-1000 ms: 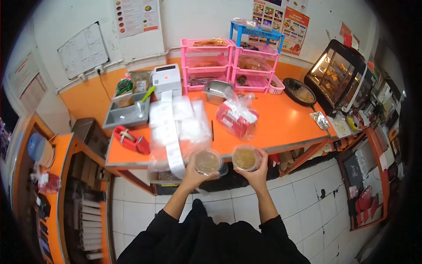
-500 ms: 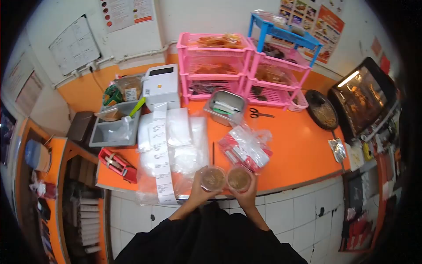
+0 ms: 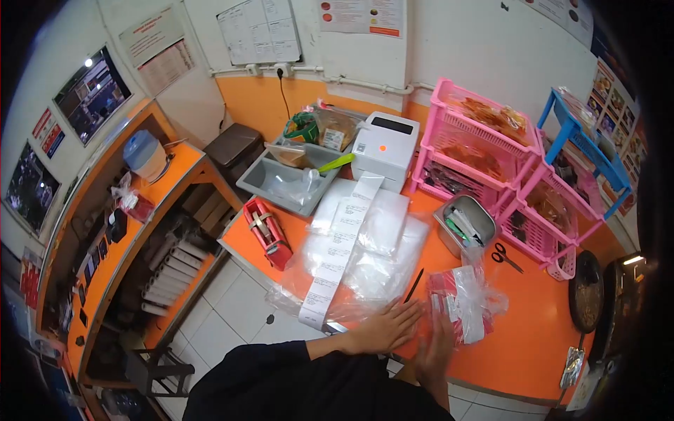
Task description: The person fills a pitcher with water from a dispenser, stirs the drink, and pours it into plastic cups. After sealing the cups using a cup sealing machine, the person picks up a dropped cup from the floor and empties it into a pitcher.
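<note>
My left hand is stretched flat over the front edge of the orange table, fingers together and pointing right, just below a thin black stick. Beside it, my right hand is raised with straight fingers along the left side of a clear plastic bag holding red and white packets. Neither hand shows anything in its grasp. Left of my hands, a long printed receipt strip runs across stacks of clear plastic bags.
A red tape dispenser, a grey divided tray and a white label printer stand to the left. Toward the right are a metal container, scissors, pink racks and a dark pan. A low stool is on the floor.
Both hands held a cup of brown contents earlier; now the cups are out of sight and the fingers are straightened. The view has turned left, showing more of the side shelf.
</note>
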Demonstrator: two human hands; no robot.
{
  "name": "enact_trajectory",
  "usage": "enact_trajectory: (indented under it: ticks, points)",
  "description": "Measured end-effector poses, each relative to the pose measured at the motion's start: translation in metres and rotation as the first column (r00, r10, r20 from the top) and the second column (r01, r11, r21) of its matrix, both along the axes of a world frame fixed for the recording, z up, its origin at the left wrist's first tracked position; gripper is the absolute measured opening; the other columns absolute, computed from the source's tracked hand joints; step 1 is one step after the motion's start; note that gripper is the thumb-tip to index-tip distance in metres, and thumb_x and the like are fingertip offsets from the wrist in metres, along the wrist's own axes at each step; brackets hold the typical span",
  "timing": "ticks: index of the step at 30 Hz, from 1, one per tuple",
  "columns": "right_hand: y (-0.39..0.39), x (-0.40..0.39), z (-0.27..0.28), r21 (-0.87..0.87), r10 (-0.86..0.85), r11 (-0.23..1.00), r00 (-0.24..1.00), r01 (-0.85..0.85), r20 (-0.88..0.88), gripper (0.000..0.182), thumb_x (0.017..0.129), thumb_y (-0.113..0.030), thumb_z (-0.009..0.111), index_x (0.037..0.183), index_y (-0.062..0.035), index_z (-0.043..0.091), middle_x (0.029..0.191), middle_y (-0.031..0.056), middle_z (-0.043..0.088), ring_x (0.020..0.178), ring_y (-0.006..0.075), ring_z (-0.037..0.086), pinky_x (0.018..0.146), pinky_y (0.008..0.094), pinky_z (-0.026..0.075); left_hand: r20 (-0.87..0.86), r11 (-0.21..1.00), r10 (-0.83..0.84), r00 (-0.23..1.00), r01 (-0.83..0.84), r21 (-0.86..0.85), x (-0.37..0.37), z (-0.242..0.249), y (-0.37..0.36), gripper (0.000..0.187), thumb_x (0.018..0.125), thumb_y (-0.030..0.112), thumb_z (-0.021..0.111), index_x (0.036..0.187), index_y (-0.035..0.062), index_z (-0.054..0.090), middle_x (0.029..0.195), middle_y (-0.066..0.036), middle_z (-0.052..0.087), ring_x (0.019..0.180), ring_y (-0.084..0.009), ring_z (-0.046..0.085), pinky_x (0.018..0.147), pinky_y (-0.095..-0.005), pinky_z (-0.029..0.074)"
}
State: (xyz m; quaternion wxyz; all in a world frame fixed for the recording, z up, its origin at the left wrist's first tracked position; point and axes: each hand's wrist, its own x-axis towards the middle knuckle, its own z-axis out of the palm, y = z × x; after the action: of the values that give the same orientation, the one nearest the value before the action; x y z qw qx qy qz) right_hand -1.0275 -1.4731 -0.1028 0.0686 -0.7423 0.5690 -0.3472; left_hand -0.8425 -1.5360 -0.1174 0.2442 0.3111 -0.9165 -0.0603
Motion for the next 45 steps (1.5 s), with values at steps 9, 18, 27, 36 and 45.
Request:
enact_trajectory:
  ticks: [9, 18, 27, 36, 45]
  points:
    - [0.068, -0.005, -0.136, -0.009, -0.298, 0.954, 0.949, 0.3, 0.1, 0.037, 0.09, -0.009, 0.06, 0.125, 0.0006, 0.057, 0.132, 0.0228, 0.054, 0.119, 0.0379, 0.054, 0.1, 0.0467, 0.045, 0.059, 0.855, 0.114, 0.992, -0.128, 0.502, -0.001, 0.013, -0.009, 0.05, 0.089, 0.016, 0.055, 0.135, -0.0023, 0.049, 0.141, -0.024, 0.048, 0.133, -0.0418, 0.042, 0.113, -0.0579, 0.026]
    - [0.391, 0.162, -0.275, 0.633, -0.904, -0.359, -0.425, 0.685, -0.053, 0.028, 0.088, -0.003, 0.054, 0.116, -0.0035, 0.058, 0.113, 0.0158, 0.059, 0.095, 0.0262, 0.061, 0.083, 0.0377, 0.05, -0.37, 0.902, -0.378, 0.849, 0.427, 0.059, 0.042, 0.021, 0.007, 0.036, 0.077, -0.003, 0.068, 0.112, 0.0024, 0.059, 0.11, -0.015, 0.065, 0.096, -0.0307, 0.062, 0.085, -0.0379, 0.049]
    - [0.403, 0.349, -0.326, 0.943, -0.874, -0.19, -0.484, 0.274, -0.035, 0.022, 0.089, -0.018, 0.06, 0.104, -0.0043, 0.067, 0.088, 0.0144, 0.072, 0.081, 0.0259, 0.07, 0.074, 0.0378, 0.055, -0.456, 0.034, -0.692, 0.56, 0.656, 0.754, -0.004, -0.033, 0.102, 0.04, 0.086, 0.008, 0.069, 0.125, 0.006, 0.061, 0.125, -0.014, 0.063, 0.117, -0.0295, 0.058, 0.1, -0.039, 0.045]
    - [0.41, 0.231, -0.405, 0.867, -0.915, -0.055, -0.373, 0.495, 0.154, 0.022, 0.093, -0.02, 0.062, 0.105, -0.0015, 0.066, 0.092, 0.0107, 0.07, 0.08, 0.0181, 0.069, 0.068, 0.0315, 0.055, -0.539, -0.375, -0.839, -0.07, -0.644, 0.667, 0.089, -0.187, 0.2, 0.043, 0.106, 0.029, 0.042, 0.143, 0.0088, 0.048, 0.144, -0.01, 0.05, 0.135, -0.0228, 0.044, 0.112, -0.041, 0.037]
    - [0.38, 0.014, -0.618, 0.822, -0.973, -0.051, -0.213, 0.568, 0.087, 0.07, 0.075, -0.034, 0.082, 0.134, -0.0137, 0.05, 0.123, 0.0183, 0.056, 0.113, 0.0351, 0.057, 0.093, 0.0421, 0.05, -0.157, -0.301, -0.953, 0.259, -0.754, 0.583, 0.055, -0.299, 0.159, 0.041, 0.105, 0.028, 0.045, 0.141, 0.0082, 0.051, 0.144, -0.01, 0.05, 0.131, -0.0237, 0.048, 0.112, -0.0389, 0.038]
